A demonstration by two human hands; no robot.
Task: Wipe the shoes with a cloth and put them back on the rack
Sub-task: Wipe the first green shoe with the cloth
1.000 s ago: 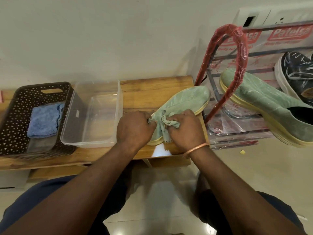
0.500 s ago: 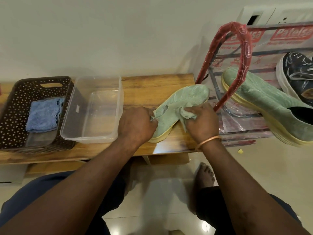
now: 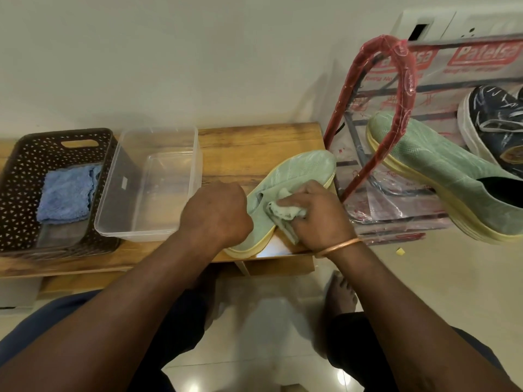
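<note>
Two hands at work: the left hand (image 3: pixel 216 212) gripped the heel end of the green shoe (image 3: pixel 294 179), fingers curled shut around it; the right hand (image 3: pixel 318 215) held a bunched green cloth (image 3: pixel 285 212), fingers closed on it and pressing it against the shoe's side.
Change over the last second: the cloth, first bunched between both hands at the heel, travelled forward along the upper and then came back toward mid-shoe; the left hand stayed clamped at the heel throughout.
Meaning for the task: the wiping stroke was under way on this shoe, judged mid-task; return to the rack was not yet begun.
Location of task object: the shoe lay on the right end of the wooden tabletop (image 3: pixel 254 142), toe pointing toward the rack (image 3: pixel 376 108), sole edge touching the wood.
Count, shoes: three visible — one being wiped, one matching green shoe on the rack (image 3: pixel 441 171), one dark shoe (image 3: pixel 492 120) partly in view beside it.
Count, cloths: two — the green one in use, one blue cloth (image 3: pixel 66 196) folded in the basket.
Count, containers: two — one dark perforated basket (image 3: pixel 17 179) and one clear plastic tub (image 3: pixel 158 137), side by side on the left of the tabletop.
Count, wrist bangle: one, on the right wrist (image 3: pixel 339 246).
</note>
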